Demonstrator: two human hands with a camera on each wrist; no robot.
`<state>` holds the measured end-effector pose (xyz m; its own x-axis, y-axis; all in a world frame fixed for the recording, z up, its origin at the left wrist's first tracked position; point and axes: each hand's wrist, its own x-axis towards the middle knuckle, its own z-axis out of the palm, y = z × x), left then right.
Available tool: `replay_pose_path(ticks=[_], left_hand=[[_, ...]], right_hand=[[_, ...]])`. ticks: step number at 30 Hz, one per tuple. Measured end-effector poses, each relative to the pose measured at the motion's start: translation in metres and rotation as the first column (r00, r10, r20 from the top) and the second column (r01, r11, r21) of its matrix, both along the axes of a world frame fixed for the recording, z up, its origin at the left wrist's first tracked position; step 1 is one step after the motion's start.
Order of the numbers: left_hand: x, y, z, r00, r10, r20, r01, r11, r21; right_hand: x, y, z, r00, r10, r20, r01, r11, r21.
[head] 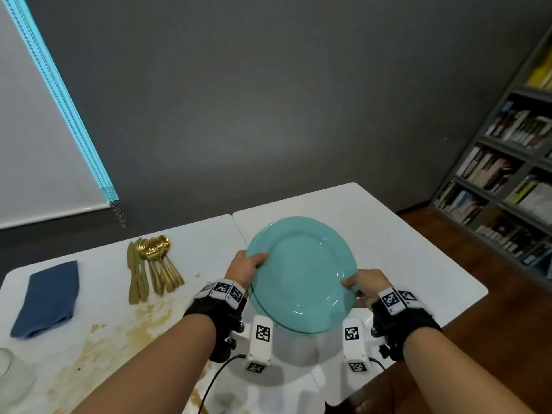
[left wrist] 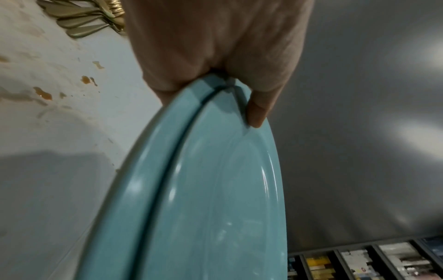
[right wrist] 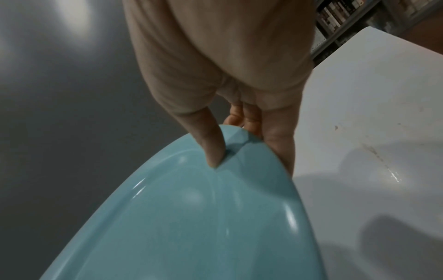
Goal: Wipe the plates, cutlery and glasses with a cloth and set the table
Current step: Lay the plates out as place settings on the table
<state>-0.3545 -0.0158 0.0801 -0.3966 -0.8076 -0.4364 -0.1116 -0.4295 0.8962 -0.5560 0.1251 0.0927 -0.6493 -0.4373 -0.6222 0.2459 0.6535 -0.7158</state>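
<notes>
Two stacked turquoise plates [head: 301,273] are held above the white table [head: 403,240], tilted toward me. My left hand [head: 248,265] grips their left rim, thumb on the top plate [left wrist: 225,199] and fingers beneath the lower plate [left wrist: 134,189]. My right hand [head: 363,283] grips the right rim [right wrist: 254,151], thumb on top, fingers underneath. A folded dark blue cloth [head: 47,297] lies at the table's left. Gold cutlery [head: 150,268], knives and spoons, lies in a pile between cloth and plates. A clear glass [head: 7,366] shows at the left edge.
Brownish smears [head: 143,321] stain the table's left half near the cutlery. A grey wall stands behind the table. A bookshelf [head: 507,180] full of books runs along the right, with wooden floor [head: 448,249] between it and the table. A white board [head: 35,130] hangs at left.
</notes>
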Motion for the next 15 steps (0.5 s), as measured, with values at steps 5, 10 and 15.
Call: replay_pose_path(ticks=[5,10,15], left_hand=[[-0.002,0.002,0.010,1.000,0.012,0.015,-0.011,0.999,-0.035],[-0.015,-0.006,0.016,0.993,0.108,0.057,-0.106,0.993,-0.049],[-0.042,-0.017,0.009,0.971,0.238,0.031,-0.237,0.971,-0.009]], right_hand=[[-0.009,-0.005,0.010,0.991,-0.101,0.088,0.111,0.987,-0.114],[-0.028,-0.016,0.032,0.975,-0.122,0.185,0.166,0.955,-0.244],[-0.064,-0.025,0.039,0.952,-0.222,0.209,0.280,0.908,-0.313]])
